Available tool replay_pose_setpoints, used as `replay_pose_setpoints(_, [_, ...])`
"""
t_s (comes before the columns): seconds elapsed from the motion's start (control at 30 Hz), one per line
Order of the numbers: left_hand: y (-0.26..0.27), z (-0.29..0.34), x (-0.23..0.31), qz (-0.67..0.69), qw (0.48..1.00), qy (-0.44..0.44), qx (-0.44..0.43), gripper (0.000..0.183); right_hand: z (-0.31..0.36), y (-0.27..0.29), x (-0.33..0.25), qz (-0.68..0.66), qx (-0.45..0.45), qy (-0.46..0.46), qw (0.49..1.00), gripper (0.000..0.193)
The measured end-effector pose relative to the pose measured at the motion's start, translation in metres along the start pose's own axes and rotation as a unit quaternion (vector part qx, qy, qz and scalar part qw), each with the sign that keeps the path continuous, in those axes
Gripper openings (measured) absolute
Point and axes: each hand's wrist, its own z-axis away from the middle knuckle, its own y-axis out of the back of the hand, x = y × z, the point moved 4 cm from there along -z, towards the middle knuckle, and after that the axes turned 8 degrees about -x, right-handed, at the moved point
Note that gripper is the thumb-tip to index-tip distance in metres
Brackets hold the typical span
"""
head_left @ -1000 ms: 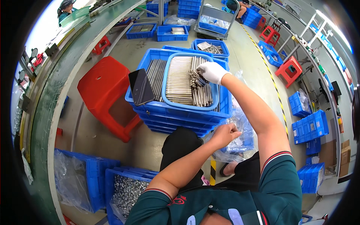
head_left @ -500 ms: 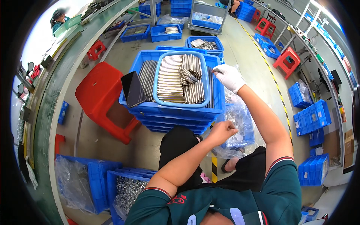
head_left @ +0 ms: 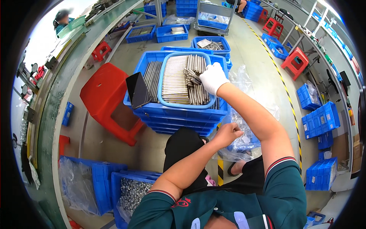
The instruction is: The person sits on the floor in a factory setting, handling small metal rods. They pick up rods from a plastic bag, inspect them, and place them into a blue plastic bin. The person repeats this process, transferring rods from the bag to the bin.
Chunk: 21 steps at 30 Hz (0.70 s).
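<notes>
My right hand (head_left: 214, 78), in a white glove, is over the right rim of a light blue basket (head_left: 163, 84). Its fingers curl beside a loose pile of short metal pins (head_left: 191, 77); whatever they hold is hidden. Rows of shiny pins (head_left: 175, 80) fill the basket's left part. The basket rests in the top blue crate (head_left: 143, 61) of a stack, beside longer dark rods (head_left: 153, 74). My bare left hand (head_left: 230, 134) hovers right of the stack with thumb and fingers pinched together. Anything between them is too small to make out. Below it is a plastic-lined crate of metal parts (head_left: 244, 131).
A black phone (head_left: 137, 89) leans on the crate's left edge. To the left stands a red stool (head_left: 105, 86) beside a long green workbench (head_left: 57, 114). A crate of small metal fittings (head_left: 131, 192) sits at the lower left. Behind the stack is another crate of rods (head_left: 211, 44).
My right hand has moved left, from beyond the basket's right side to over its rim beside the pins. My left hand keeps its pinch. The whole view has shifted slightly.
</notes>
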Motion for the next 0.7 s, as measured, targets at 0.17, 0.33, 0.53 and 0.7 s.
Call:
replay_pose_setpoints(0.17, [0.004,0.001,0.000,0.003,1.000,0.004,0.001,0.025,0.001,0.002,-0.005,-0.017,-0.002,-0.004,1.000,0.020])
replay_pose_setpoints(0.33, [0.004,0.002,0.005,0.004,1.000,0.011,-0.006,0.025,0.005,0.000,0.001,-0.025,0.012,0.010,1.000,0.021])
replay_pose_setpoints(0.53, [-0.002,-0.007,-0.011,-0.013,1.000,0.013,-0.006,0.023,0.018,0.011,0.038,-0.107,0.160,0.052,0.980,0.016])
replay_pose_setpoints(0.7, [-0.003,-0.004,-0.020,0.048,0.999,0.012,-0.021,0.021,0.086,-0.022,0.106,-0.307,0.171,-0.046,0.935,0.022])
